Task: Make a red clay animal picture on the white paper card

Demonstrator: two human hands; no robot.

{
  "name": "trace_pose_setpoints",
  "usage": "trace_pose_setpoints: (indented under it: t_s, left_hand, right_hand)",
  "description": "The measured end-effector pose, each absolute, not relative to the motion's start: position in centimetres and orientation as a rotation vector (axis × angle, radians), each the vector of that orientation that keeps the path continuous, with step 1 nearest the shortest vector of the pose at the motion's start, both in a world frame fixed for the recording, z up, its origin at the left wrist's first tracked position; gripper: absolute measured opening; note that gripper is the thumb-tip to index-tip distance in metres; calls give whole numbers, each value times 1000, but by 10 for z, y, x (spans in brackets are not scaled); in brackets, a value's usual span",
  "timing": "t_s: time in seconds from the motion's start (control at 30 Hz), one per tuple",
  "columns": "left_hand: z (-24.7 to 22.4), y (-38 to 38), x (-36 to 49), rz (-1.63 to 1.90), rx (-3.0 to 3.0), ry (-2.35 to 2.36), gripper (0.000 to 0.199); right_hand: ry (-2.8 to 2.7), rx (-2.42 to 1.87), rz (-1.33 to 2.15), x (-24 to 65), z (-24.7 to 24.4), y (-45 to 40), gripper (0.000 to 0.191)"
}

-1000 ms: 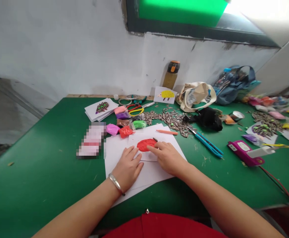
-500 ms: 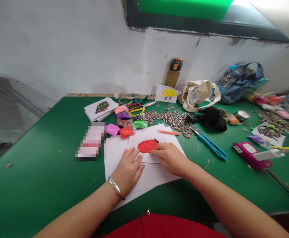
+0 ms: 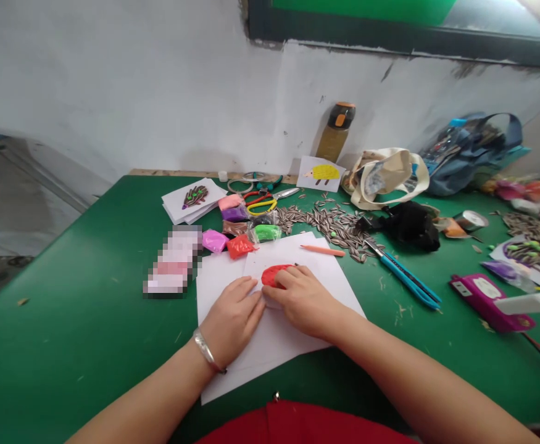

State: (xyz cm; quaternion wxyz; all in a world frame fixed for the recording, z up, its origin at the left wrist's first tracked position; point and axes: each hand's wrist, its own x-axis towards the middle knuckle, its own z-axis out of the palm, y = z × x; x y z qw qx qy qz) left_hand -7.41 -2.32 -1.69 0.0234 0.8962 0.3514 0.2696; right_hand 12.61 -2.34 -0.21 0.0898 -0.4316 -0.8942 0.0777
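Observation:
A flattened oval of red modelling clay (image 3: 274,275) lies on a small white sheet (image 3: 251,262), which rests on larger white paper (image 3: 232,376). My right hand (image 3: 304,302) covers much of the oval, its bent fingers drawn together and pressing at the clay's lower left edge. Whatever is under the fingertips is hidden. At the oval's upper right a small dark piece, like a sunflower seed (image 3: 296,265), just shows. My left hand (image 3: 232,314) lies flat on the paper with fingers stretched, its tips close to the clay.
Bags of coloured clay (image 3: 240,246), scissors (image 3: 270,200) and loose sunflower seeds (image 3: 334,222) lie behind the paper. An orange pencil (image 3: 323,250) rests on its edge. Rightward are blue-handled tweezers (image 3: 408,280) and a magenta device (image 3: 487,296). A yellow hedgehog picture (image 3: 320,172) leans by a bottle (image 3: 332,135).
My right hand has slid left over the clay, covering more of it, and its fingers have bent more. My left hand stays on the paper. The view has shifted slightly.

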Motion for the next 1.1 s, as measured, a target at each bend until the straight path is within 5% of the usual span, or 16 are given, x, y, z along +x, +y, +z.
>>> trace_pose_setpoints:
  t_s: [1.1]
  left_hand:
    - [27,20,-83,620,2804,1251,29]
  right_hand:
    - [-2454,-1298,308,135,-1,-2,28]
